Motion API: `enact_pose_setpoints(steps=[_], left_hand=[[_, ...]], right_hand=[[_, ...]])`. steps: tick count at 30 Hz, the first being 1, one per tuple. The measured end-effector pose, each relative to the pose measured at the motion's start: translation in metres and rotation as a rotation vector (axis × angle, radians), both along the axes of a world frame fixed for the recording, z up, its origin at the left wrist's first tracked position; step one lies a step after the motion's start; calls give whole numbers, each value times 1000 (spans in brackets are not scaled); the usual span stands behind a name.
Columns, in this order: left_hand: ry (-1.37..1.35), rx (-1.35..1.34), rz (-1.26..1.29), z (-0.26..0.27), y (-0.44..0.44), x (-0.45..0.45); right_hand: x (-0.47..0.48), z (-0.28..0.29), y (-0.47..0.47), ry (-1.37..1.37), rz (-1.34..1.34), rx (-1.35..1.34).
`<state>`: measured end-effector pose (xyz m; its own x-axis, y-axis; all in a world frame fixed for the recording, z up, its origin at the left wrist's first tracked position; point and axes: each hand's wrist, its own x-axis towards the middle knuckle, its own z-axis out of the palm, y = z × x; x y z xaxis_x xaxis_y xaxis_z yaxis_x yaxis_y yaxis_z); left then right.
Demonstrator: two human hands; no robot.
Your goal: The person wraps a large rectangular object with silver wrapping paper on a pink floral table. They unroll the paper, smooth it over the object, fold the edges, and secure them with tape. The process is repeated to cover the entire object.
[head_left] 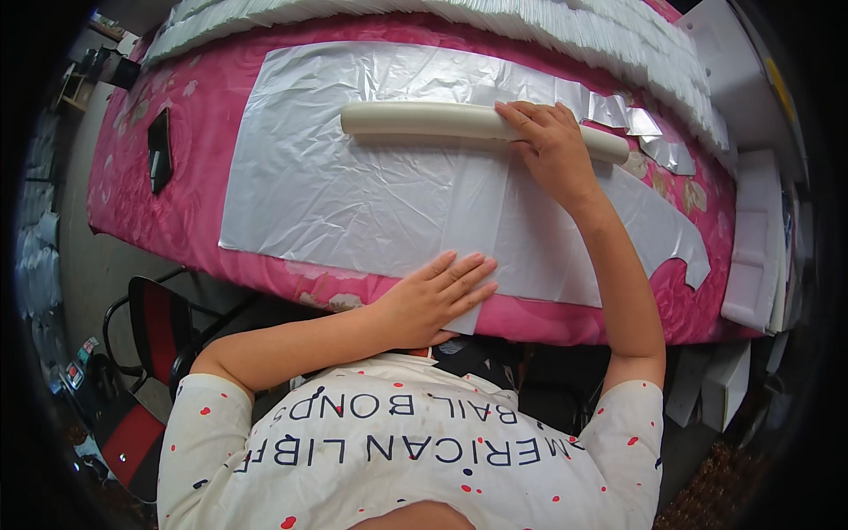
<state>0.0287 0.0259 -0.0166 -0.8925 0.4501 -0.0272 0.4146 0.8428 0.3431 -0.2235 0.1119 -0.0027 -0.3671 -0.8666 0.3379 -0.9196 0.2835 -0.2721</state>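
Observation:
A large silvery sheet [344, 192], wrinkled and shiny, lies on a table with a pink floral cloth. Across its far part rests a long pale tube [424, 120]. My right hand [553, 142] lies over the tube right of its middle, fingers over the far side and thumb on the near side. A whitish translucent strip [474, 199] runs from near the tube to the table's near edge. My left hand [444, 295] presses flat on the strip's near end, fingers slightly spread.
Long rows of stacked white folded pieces [530, 23] line the far side. A dark phone [159, 152] lies at the left. White foam pieces [755, 238] stand at the right edge, beside torn silvery scraps [662, 142]. Red and black chairs [159, 324] are at lower left.

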Motion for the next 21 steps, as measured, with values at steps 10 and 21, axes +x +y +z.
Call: enact_pose_setpoints(steps=[10, 21], left_hand=[[120, 221, -243, 4, -30, 9], [296, 659, -159, 13, -38, 6]], right_hand=[[-6, 13, -19, -93, 109, -155], [104, 5, 52, -243, 309, 90]])
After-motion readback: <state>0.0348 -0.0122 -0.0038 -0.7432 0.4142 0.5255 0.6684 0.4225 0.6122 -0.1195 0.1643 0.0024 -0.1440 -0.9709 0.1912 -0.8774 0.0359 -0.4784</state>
